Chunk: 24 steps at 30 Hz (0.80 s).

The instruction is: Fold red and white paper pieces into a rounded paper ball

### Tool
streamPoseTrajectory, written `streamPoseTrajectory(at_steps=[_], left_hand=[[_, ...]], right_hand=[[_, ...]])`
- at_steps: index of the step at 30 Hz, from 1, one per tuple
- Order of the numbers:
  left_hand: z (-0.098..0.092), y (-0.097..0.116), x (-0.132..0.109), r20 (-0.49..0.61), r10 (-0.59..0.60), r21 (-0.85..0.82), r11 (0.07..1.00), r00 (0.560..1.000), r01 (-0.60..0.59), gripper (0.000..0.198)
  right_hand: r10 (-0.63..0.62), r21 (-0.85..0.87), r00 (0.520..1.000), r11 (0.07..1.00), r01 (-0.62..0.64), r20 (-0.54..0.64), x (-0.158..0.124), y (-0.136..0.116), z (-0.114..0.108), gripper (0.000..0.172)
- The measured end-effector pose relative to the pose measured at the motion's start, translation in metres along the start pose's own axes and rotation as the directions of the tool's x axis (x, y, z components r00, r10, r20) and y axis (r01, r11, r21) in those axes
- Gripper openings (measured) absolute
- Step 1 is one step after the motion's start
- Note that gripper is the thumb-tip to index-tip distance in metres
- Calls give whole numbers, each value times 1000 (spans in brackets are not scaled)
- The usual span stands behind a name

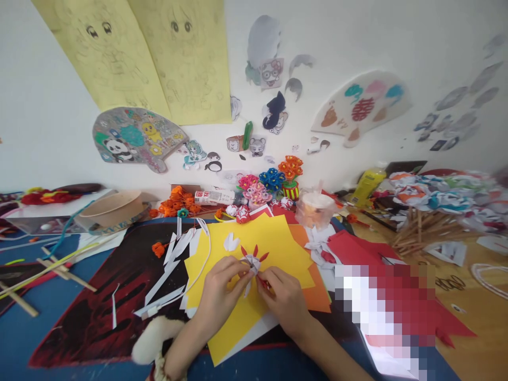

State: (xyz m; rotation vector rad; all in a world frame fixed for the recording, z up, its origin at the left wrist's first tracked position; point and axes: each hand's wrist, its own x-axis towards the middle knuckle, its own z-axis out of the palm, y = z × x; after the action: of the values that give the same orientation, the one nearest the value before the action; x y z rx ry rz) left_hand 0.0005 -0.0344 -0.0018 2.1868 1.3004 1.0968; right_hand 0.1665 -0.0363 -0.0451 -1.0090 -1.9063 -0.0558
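Over a stack of yellow paper [286,243], both hands meet at a small folded paper piece [253,261], white with red pointed tips fanning out at its top. My left hand [222,288] pinches it from the left between thumb and fingers. From the right, my right hand [283,296] has its fingertips closed at its lower edge, where a bit of red shows; how much each fingertip covers is hidden. Just beyond them, a small white folded paper piece [231,242] lies on the yellow sheet.
White paper strips [166,278] and a white cable [198,267] lie left of the stack. Red paper [357,248] and white folded pieces [320,244] are at right. Behind stand a covered cup [316,208] and craft flowers [272,181]. Wooden sticks [424,233] sit far right.
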Motion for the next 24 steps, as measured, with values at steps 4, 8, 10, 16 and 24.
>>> streamPoseTrajectory(at_steps=[4,8,10,16,24], left_hand=[[-7,-2,0,-13,49,5,999,999,-49,12],[-13,-5,-1,36,118,65,991,992,-120,19],[-13,-6,-2,101,177,106,976,979,-188,31],[-9,-7,-3,37,289,239,927,957,-289,13],[-14,-5,0,56,314,204,926,948,-319,14]], right_hand=[[152,94,988,984,-153,20,1,3,-3,21],[355,197,932,911,-362,74,6,5,-7,16],[437,253,892,855,-452,116,9,4,-8,15],[512,337,828,756,-561,228,13,2,-7,16],[543,392,782,676,-623,306,14,4,-8,18]])
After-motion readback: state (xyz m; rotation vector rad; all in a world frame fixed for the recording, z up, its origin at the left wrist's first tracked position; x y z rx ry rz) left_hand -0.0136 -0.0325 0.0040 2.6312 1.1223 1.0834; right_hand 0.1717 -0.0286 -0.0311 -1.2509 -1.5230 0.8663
